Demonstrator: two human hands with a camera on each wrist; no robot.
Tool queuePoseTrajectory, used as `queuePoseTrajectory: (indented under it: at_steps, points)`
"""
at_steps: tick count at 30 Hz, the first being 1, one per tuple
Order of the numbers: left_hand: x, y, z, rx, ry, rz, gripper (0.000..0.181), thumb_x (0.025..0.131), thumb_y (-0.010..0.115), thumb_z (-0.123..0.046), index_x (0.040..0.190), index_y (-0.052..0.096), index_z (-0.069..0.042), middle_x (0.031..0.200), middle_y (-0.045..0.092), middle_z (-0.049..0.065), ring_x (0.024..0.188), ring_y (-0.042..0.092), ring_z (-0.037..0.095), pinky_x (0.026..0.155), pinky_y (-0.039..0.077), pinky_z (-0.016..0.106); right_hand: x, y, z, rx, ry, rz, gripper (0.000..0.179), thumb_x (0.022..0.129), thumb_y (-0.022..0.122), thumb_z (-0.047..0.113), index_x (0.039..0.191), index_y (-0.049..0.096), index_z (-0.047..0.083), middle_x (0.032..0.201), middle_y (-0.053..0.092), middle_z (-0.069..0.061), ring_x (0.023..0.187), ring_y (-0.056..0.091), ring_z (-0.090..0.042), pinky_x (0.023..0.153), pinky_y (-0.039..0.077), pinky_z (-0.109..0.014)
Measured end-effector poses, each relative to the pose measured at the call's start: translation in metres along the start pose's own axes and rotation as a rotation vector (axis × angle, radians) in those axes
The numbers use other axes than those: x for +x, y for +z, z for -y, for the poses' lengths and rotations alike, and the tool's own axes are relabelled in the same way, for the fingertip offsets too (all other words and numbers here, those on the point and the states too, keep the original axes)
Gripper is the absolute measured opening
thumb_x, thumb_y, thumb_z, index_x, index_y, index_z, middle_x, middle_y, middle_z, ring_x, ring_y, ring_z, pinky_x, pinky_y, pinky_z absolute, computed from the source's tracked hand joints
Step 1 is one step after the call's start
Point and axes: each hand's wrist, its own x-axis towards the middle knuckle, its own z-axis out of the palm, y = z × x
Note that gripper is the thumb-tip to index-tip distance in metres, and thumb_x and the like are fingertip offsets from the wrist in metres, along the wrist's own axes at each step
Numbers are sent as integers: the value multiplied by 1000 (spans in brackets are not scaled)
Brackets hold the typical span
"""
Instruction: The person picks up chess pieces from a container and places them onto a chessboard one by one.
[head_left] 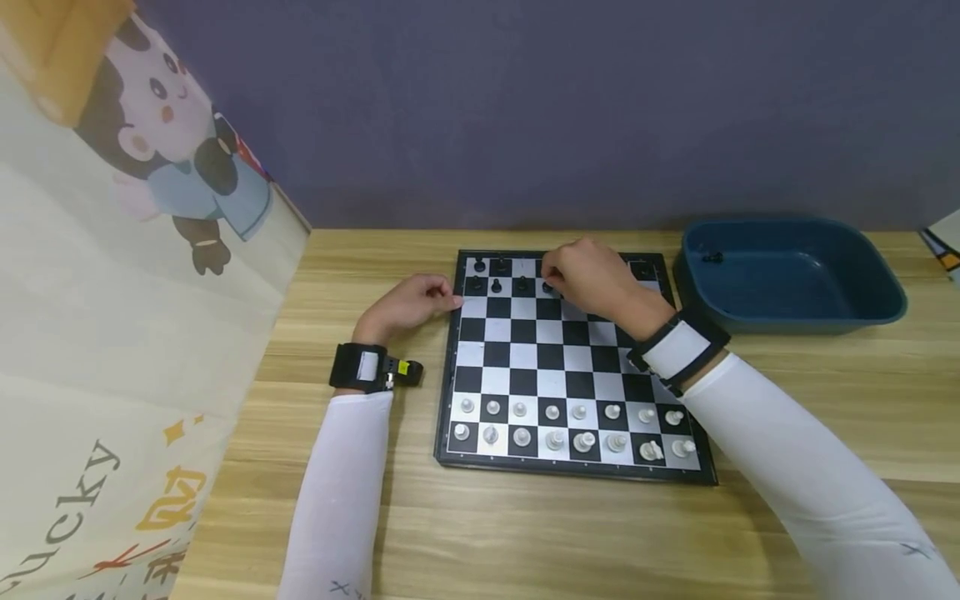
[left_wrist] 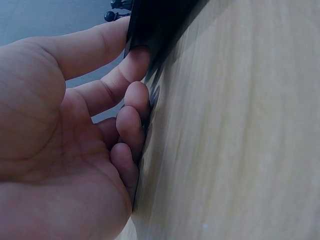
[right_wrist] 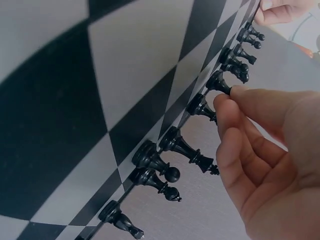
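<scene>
A black-and-white chessboard (head_left: 536, 356) lies on the wooden table. My right hand (head_left: 592, 273) reaches over its far side. In the right wrist view, thumb and forefinger pinch the head of a black pawn (right_wrist: 218, 82), whose base is at the board. Other black pieces, such as a tall king (right_wrist: 185, 147), stand around it; my hand hides part of the far rows in the head view. At the board's left edge is my left hand (head_left: 411, 303). Its thumb lies at the rim and the curled forefinger (left_wrist: 136, 62) is against the side, gripping the edge.
White chess pieces (head_left: 584, 441) fill the two near rows. Right of the board stands a dark blue plastic bin (head_left: 795, 322) with a small black piece (head_left: 712, 257) inside. A dark wall (head_left: 525, 117) rises behind the table, and a printed cloth (head_left: 150, 333) hangs at left.
</scene>
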Motion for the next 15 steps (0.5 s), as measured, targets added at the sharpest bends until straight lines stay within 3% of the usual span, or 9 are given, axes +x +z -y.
queuePoseTrajectory:
  at_steps: [8,15]
  points:
    - [2,0,0,-3,-16,1,21,103,62,-33,97,62,-12,93,58,5,88,52,23,83,44,36,2,3,-2,18,7,13,11,97,69,11,104,77,7,98,77,-9,76,69,-21,71,55,-38]
    - [2,1,1,-4,-14,2,21,103,63,-32,97,62,-12,93,59,5,88,53,23,83,45,37,-3,-6,-2,39,67,44,18,98,69,15,115,73,8,100,76,-10,78,68,-21,70,54,-39]
